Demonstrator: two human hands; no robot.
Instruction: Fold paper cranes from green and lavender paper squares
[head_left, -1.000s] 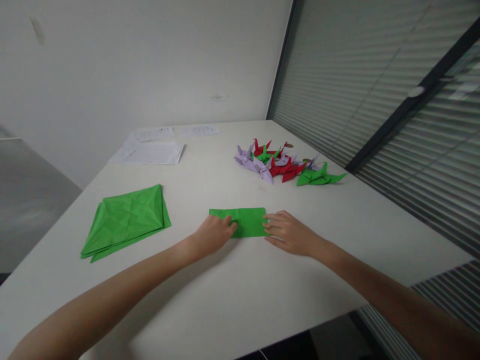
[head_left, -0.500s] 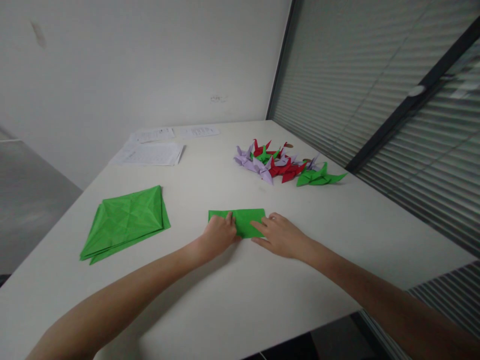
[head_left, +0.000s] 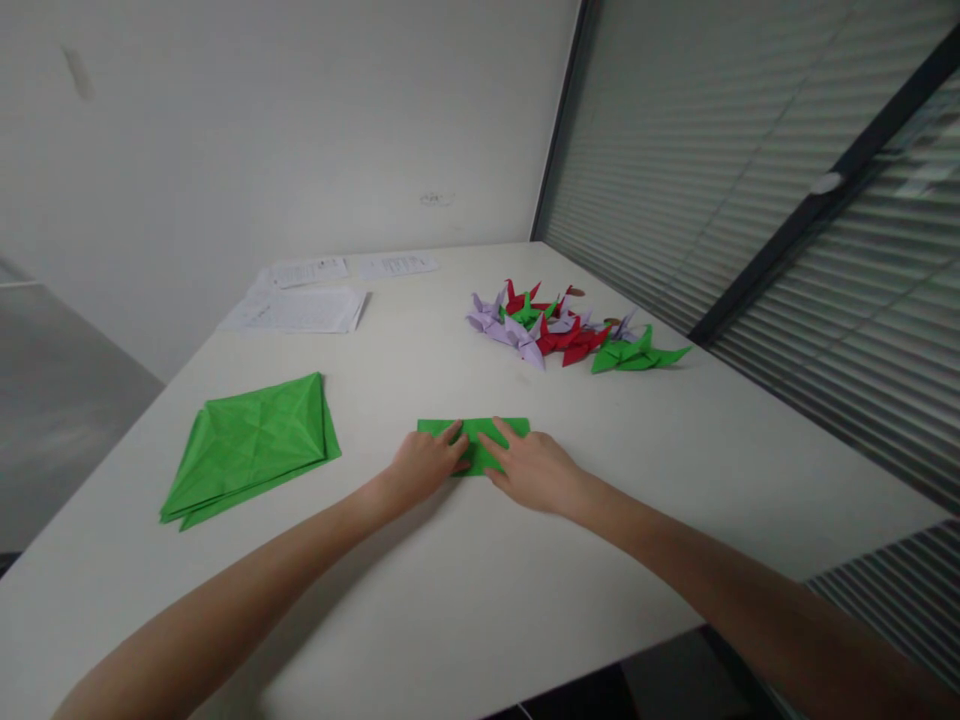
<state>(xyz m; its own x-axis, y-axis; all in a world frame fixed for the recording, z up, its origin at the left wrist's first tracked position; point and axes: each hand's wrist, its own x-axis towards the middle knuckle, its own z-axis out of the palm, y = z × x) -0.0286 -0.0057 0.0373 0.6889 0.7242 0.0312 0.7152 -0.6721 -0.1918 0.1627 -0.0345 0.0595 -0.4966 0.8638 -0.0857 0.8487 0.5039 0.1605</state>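
A green sheet of paper (head_left: 474, 458), folded into a rectangle, lies flat on the white table in front of me. My left hand (head_left: 426, 462) rests on its left part with the fingers stretched out and apart. On the right part lies my right hand (head_left: 529, 466), fingers spread and pressing on the paper. Both hands cover part of the sheet, and its far edge shows beyond the fingertips. To the left sits a stack of creased green paper sheets (head_left: 259, 435).
Folded paper cranes (head_left: 529, 338) in purple, red and green lie in a group at the back right. Printed papers (head_left: 300, 310) are at the far left of the table (head_left: 405, 620). A window with blinds (head_left: 720, 170) borders the right side.
My right hand has moved left along the folded paper, its fingers reaching further onto it. My left hand has shifted slightly left, its fingers more stretched out. The paper stays in place.
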